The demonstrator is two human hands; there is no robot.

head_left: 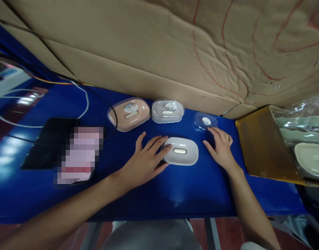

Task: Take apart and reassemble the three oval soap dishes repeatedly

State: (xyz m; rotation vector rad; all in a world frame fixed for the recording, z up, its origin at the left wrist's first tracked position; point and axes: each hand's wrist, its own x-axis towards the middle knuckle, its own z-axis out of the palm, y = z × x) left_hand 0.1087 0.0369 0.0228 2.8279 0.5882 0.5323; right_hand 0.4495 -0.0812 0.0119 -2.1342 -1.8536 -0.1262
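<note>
Pale dish [187,158] sits near frame centre, slightly right, flat on the blue table [196,198]. Oval slot in its middle, cream piece in the slot.

My left hand [146,161] is at the dish's left end: palm down, fingers spread wide, index reaching over the rim, thumb by the lower left corner. Not wrapped around it. Can't tell how firmly it's touching.

My right hand [222,147] is right of the dish, well apart from it. Thumb and index held apart, nothing enclosed. Index tip is at the lower right edge of a clear lid [197,122] with a round sticker; can't tell contact from just beside.

Upper middle: peach dish [140,119] and grey-white dish [161,117] side by side, each under a clear cover with a sticker.

Left of frame: phone [82,149], screen pixelated, next to a black flat item [42,152]. White cable [87,100] loops above them.

Right edge: open carton [266,149] with pale green wavy-edged pieces [300,136] in plastic and a cream dish [312,158]. Brown cardboard [149,52] fills the top.
</note>
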